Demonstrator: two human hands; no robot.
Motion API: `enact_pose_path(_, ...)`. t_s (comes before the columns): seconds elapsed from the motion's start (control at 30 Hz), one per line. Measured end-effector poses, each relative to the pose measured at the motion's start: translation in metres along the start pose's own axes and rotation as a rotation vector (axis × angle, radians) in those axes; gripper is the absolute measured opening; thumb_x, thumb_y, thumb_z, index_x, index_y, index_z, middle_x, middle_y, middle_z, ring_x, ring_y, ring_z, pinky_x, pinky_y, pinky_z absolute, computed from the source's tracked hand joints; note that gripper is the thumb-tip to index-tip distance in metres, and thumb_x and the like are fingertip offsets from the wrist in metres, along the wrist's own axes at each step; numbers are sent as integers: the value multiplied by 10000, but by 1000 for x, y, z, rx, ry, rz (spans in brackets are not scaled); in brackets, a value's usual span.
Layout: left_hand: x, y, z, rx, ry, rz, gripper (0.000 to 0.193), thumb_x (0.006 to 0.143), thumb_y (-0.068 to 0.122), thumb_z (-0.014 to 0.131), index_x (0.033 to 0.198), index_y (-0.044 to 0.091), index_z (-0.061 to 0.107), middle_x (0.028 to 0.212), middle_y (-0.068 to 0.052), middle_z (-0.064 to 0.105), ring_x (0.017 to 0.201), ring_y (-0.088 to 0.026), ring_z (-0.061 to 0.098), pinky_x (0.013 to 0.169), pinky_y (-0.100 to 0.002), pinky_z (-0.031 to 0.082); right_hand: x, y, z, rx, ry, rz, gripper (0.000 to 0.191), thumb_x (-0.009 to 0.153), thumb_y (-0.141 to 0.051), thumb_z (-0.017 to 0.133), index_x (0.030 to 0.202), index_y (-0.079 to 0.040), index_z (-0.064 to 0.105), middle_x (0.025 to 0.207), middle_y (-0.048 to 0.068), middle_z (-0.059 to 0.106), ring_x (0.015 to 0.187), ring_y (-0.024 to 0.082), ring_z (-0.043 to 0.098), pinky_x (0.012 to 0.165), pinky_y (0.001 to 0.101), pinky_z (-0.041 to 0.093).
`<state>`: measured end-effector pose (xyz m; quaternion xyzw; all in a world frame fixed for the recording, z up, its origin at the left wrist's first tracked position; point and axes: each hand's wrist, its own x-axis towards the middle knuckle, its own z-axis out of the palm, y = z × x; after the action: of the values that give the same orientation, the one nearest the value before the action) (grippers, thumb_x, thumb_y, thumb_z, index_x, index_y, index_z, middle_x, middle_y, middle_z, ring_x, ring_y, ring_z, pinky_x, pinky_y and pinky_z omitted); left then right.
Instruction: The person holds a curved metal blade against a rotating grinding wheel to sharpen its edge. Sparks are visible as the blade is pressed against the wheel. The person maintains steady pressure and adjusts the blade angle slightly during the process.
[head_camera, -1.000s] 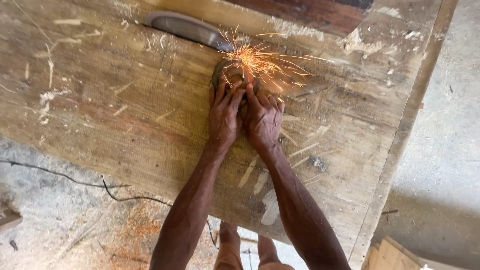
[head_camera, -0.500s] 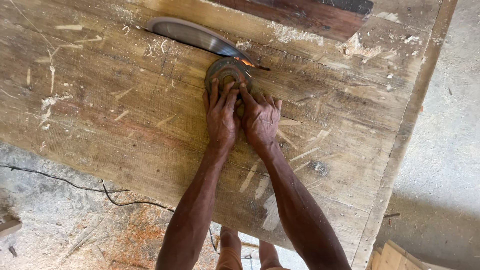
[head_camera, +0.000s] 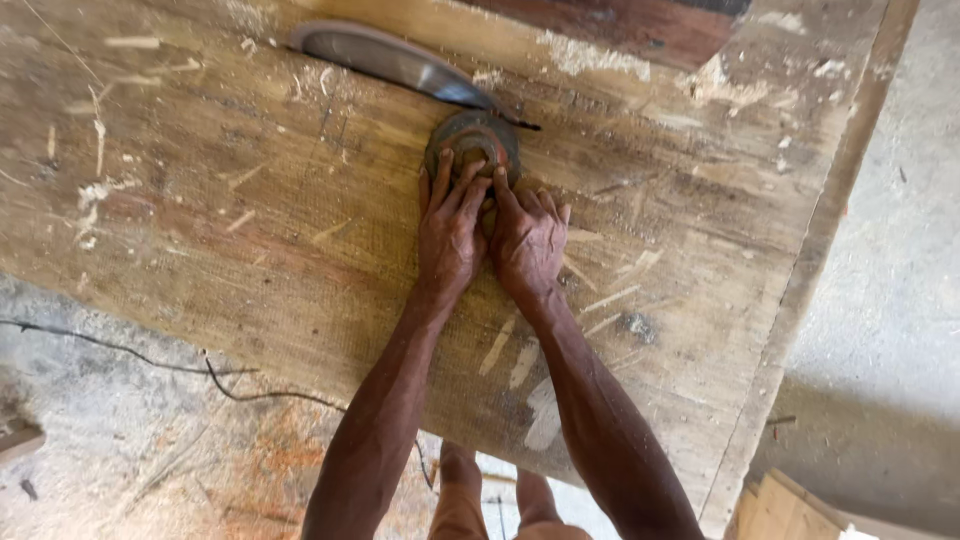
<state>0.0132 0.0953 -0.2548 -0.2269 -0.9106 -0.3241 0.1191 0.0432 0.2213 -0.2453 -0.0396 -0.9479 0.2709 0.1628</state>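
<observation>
We work at a scarred wooden table (head_camera: 250, 250) over a dusty floor (head_camera: 120, 440). Our left hand (head_camera: 450, 235) and right hand (head_camera: 528, 240) press flat, fingers spread, on a round dark disc (head_camera: 472, 145) lying just ahead of them, its far edge at the blade (head_camera: 390, 60). No sparks show; how much grinding remains we cannot tell.
</observation>
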Motion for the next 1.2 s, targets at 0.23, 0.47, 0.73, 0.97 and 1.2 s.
enact_pose_path(0.23, 2, -5, 2, 6, 47, -39, 321, 980, -21, 622, 1294, 22, 673, 1489, -138, 606, 1552, -435, 377, 1284, -697, 222, 6, -4, 2, -36, -60, 4, 443, 958, -179, 731, 1394, -104, 705, 907, 90, 714, 841, 249, 630, 824, 439, 419)
enact_pose_path(0.47, 7, -15, 2, -1, 72, -51, 290, 1015, 11, 632, 1302, 40, 664, 1498, -128, 600, 1553, -440, 363, 1280, -714, 216, 10, -1, 19, -37, -11, -51, 454, 950, -192, 743, 1391, -91, 703, 937, 77, 738, 829, 236, 635, 823, 420, 435)
enact_pose_path(0.73, 9, -29, -3, 24, 60, -47, 291, 1030, 39, 627, 1319, 34, 665, 1509, -131, 593, 1557, -445, 355, 1279, -726, 211, 17, -6, 31, -23, -16, -65, 430, 997, -250, 737, 1392, -86, 689, 975, 80, 755, 828, 216, 646, 822, 417, 443)
enact_pose_path(0.97, 12, -39, -12, 27, 54, -71, 302, 1024, 42, 616, 1321, 44, 668, 1498, -125, 610, 1556, -439, 378, 1271, -727, 246, 24, -23, 29, -23, -28, -65, 461, 938, -247, 770, 1372, -104, 706, 974, 100, 750, 876, 252, 661, 817, 440, 422)
enact_pose_path(1.2, 17, -48, -21, 43, 92, -46, 262, 1041, 53, 640, 1302, 50, 666, 1496, -116, 605, 1544, -449, 383, 1272, -738, 242, 29, -32, 41, -9, -28, -73, 508, 900, -201, 792, 1382, -80, 686, 1004, 106, 765, 884, 249, 679, 850, 439, 441)
